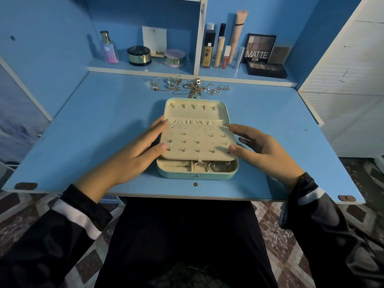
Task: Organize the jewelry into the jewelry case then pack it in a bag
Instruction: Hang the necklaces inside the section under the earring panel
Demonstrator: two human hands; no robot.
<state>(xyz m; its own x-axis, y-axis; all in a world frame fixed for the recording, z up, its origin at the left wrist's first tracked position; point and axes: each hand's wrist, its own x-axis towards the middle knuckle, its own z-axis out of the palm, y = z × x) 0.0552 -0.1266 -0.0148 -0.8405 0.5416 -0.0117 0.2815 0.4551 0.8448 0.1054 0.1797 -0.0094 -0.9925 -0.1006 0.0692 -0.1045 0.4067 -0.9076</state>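
Observation:
A mint-green jewelry case (197, 176) lies open in the middle of the blue desk (83, 125). Its cream earring panel (197, 140) carries several small studs and lies over the lower tray, where rings show at the front edge. My left hand (135, 156) touches the panel's left edge with straight fingers. My right hand (257, 150) touches its right edge, fingers loosely bent. Behind the case lies a heap of loose jewelry (191, 86): rings, chains and necklaces. No bag is in view.
A low shelf (145, 69) at the back holds a perfume bottle (109, 47), two round compacts, tubes of makeup and eyeshadow palettes (260, 48). A white cabinet (353, 90) stands at the right. The desk's front edge lies over my lap.

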